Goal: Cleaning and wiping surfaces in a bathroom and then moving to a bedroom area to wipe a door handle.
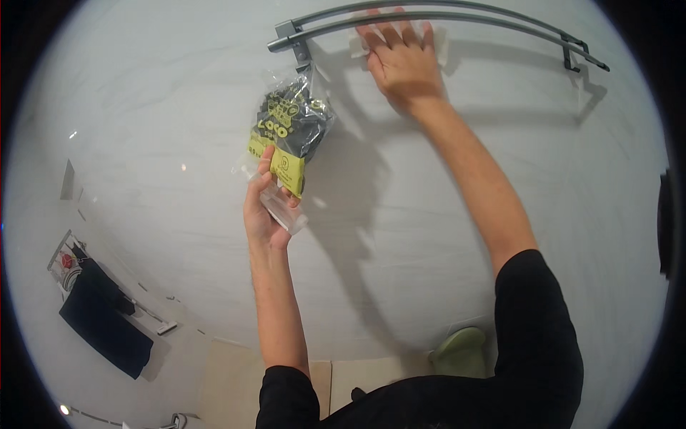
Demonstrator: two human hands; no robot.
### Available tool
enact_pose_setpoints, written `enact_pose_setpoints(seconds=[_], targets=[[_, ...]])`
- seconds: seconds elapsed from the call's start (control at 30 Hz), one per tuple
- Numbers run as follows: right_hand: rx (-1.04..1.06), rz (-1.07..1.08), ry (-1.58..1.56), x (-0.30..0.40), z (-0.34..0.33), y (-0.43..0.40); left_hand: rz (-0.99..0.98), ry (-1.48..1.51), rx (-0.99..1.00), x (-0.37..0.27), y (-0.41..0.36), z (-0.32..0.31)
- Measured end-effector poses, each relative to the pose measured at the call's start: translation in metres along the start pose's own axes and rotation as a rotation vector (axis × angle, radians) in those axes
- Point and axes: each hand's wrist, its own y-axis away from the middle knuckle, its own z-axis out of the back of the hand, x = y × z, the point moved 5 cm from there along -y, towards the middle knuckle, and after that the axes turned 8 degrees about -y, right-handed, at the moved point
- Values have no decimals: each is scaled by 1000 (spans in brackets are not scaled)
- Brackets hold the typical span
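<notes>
My left hand is closed around a small clear plastic bottle, which lies slanted across the palm. Just above, and touching its fingers, is a clear plastic packet with black and yellow contents and printing. The packet's top meets the end bracket of a grey metal double rail; whether it hangs there or is held cannot be told. Behind the rail, my right hand presses flat with spread fingers on a white cloth or tissue, against the pale marble-look wall.
The curved rail juts from the wall, with a black bracket at its right end. Dark towels or clothes hang on a rack at the lower left. A green plastic seat or stool stands low on the right. A dark object edges the far right.
</notes>
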Motion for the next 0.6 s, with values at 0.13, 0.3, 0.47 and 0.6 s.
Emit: enact_pose_setpoints(seconds=[0.13,0.3,0.47,0.6], targets=[[157,-22,-255,73,-13,91,-5,21,1,-5,1,1],[541,706,-347,186,-18,355,19,90,58,-10,-4,-2],[599,879,-500,179,-31,372,44,24,10,-13,0,6],[535,250,-617,62,-25,163,45,-1,8,-9,2,2]])
